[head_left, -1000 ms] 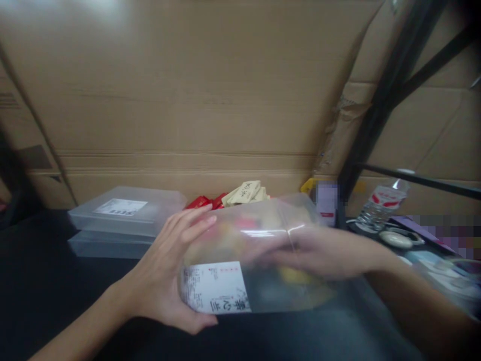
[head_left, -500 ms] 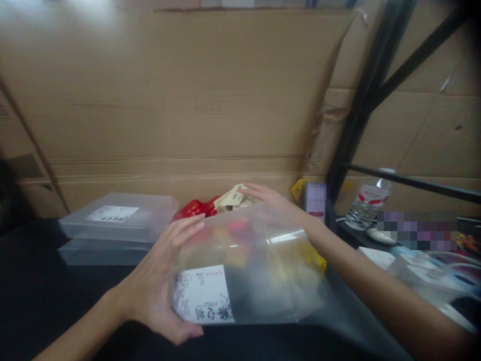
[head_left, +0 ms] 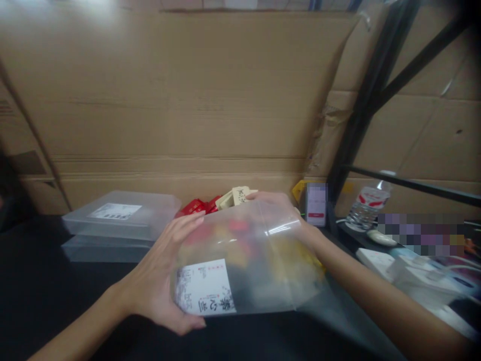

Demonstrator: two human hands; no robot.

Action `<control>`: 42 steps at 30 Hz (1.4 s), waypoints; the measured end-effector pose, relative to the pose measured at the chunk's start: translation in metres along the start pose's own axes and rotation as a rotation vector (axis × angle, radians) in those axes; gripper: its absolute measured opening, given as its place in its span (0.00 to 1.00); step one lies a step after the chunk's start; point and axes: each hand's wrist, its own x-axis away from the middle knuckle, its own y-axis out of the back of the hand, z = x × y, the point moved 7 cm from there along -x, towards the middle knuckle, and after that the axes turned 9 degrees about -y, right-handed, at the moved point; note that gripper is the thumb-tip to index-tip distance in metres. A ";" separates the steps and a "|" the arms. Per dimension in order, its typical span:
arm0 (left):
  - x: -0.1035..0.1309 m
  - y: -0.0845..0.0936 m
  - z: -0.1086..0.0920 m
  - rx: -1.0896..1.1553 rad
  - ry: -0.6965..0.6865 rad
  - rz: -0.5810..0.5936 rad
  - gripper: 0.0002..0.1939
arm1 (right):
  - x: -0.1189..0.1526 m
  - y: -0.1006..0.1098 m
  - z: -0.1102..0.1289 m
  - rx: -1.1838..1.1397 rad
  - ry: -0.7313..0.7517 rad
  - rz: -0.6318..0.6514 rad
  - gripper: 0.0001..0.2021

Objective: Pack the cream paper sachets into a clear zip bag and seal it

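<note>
A translucent plastic box (head_left: 259,286) with a white printed label (head_left: 205,288) is tilted up in front of me. My left hand (head_left: 161,276) grips its left side, thumb at the lower edge and fingers over the top. Behind the box's upper right edge is my right hand (head_left: 274,200), its fingers partly hidden, near cream paper packets (head_left: 239,194); whether it holds anything does not show. Red packets (head_left: 197,206) lie beside the cream ones. Blurred red and yellow shapes show through the plastic.
Two stacked translucent boxes (head_left: 150,210) stand on the black table (head_left: 33,291) at left. At right are a phone (head_left: 316,204), a water bottle (head_left: 370,203), white items (head_left: 424,281) and a black metal frame (head_left: 361,105). Cardboard (head_left: 188,100) stands behind.
My right hand has drawn back slightly down and to the right from the cream packets, and its fingers look more curled. The box stays in my left hand, slightly raised.
</note>
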 end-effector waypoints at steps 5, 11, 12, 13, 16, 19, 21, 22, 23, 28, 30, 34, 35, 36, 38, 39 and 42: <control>0.000 -0.002 0.003 0.065 0.031 -0.019 0.75 | 0.007 0.009 0.008 -0.104 -0.039 -0.154 0.07; -0.005 0.002 0.001 0.092 0.042 -0.054 0.76 | 0.030 0.064 -0.011 -0.391 -0.094 -0.676 0.12; -0.006 0.002 0.000 0.088 0.040 -0.055 0.75 | 0.039 0.077 -0.015 -0.502 -0.111 -0.774 0.13; -0.006 0.002 0.000 0.083 0.040 -0.053 0.75 | 0.046 0.087 -0.020 -0.620 -0.135 -0.835 0.12; -0.004 0.001 0.002 0.072 0.054 -0.049 0.74 | 0.064 0.106 -0.021 -0.817 -0.214 -0.860 0.09; -0.003 0.000 0.005 0.085 0.059 -0.059 0.75 | 0.069 0.102 -0.008 -0.844 -0.275 -0.689 0.08; -0.003 0.000 0.005 0.091 0.046 -0.074 0.76 | 0.071 0.093 0.003 -0.828 -0.261 -0.591 0.09; -0.003 0.001 0.005 0.091 0.037 -0.081 0.76 | 0.071 0.088 0.009 -0.817 -0.249 -0.546 0.10; -0.002 0.001 0.006 0.090 0.031 -0.082 0.76 | 0.070 0.084 0.014 -0.810 -0.237 -0.504 0.11; -0.002 0.001 0.008 0.107 0.045 -0.075 0.75 | 0.070 0.081 0.023 -0.829 -0.173 -0.422 0.11; -0.002 0.000 0.007 0.113 0.042 -0.081 0.75 | 0.072 0.082 0.023 -0.809 -0.155 -0.379 0.12; -0.002 0.000 0.006 0.110 0.034 -0.111 0.76 | 0.079 0.066 0.033 -0.652 -0.107 -0.134 0.14; -0.002 0.000 0.005 0.111 0.034 -0.116 0.77 | 0.081 0.061 0.037 -0.586 -0.100 -0.073 0.14; -0.002 0.000 0.005 0.110 0.034 -0.114 0.77 | 0.083 0.056 0.043 -0.513 -0.088 -0.028 0.13; -0.002 -0.001 0.003 0.103 0.026 -0.103 0.77 | 0.086 0.047 0.057 -0.335 -0.048 0.021 0.10; -0.003 -0.002 0.002 0.099 0.023 -0.095 0.77 | 0.087 0.043 0.066 -0.231 -0.011 0.041 0.09; -0.004 -0.002 0.000 0.099 0.015 -0.085 0.76 | 0.087 0.027 0.092 0.061 0.126 0.136 0.09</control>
